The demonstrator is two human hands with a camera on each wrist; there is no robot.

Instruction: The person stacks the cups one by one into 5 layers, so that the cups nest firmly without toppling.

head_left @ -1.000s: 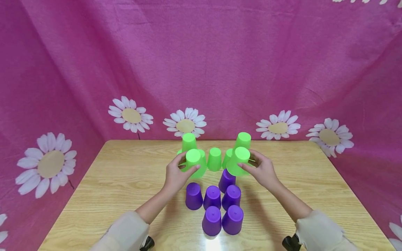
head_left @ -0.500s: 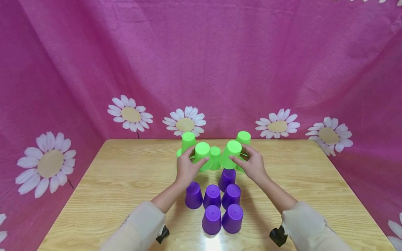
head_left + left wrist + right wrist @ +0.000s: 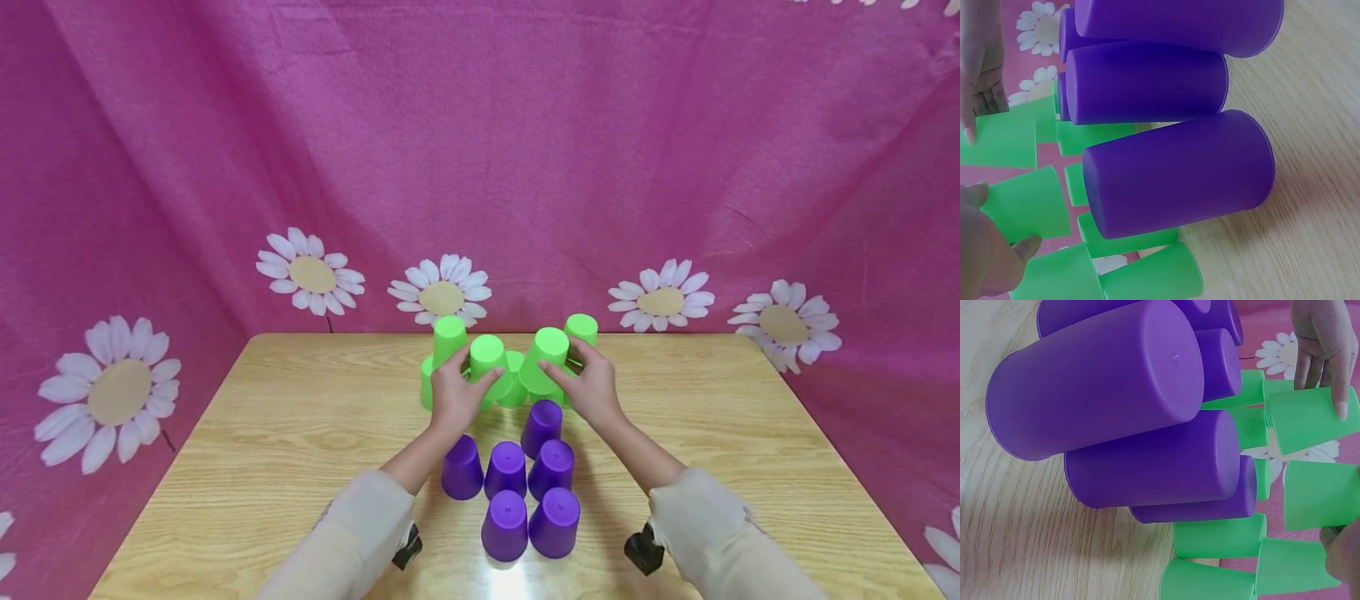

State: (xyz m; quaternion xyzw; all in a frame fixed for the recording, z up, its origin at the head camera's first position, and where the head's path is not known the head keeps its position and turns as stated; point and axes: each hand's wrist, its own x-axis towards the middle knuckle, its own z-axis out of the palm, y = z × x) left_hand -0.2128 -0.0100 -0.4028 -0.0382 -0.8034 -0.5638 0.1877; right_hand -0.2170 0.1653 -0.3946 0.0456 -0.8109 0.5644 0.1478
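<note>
In the head view my left hand (image 3: pixel 455 396) pinches an upside-down green cup (image 3: pixel 487 360) between thumb and fingers. My right hand (image 3: pixel 594 387) holds another upside-down green cup (image 3: pixel 546 358), tilted slightly. Both held cups are side by side with a small gap, in front of and above a middle green cup (image 3: pixel 514 392) on the table. Behind the left hand, a green cup (image 3: pixel 450 335) sits raised on lower green cups, one of them a lower left cup (image 3: pixel 427 385). A matching raised cup (image 3: pixel 581 327) shows behind the right hand. The hands partly hide the lower row.
Several upside-down purple cups stand nearer on the wooden table (image 3: pixel 285 450), including a front left one (image 3: pixel 505 527), a front right one (image 3: pixel 555 523) and a rear one (image 3: pixel 542 430) close to the green row. A pink flowered cloth (image 3: pixel 525 150) hangs behind and at the sides.
Both hands have moved inward and a little up in the view, bringing their green cups closer together above the middle cup. The purple cups have stayed where they were.
</note>
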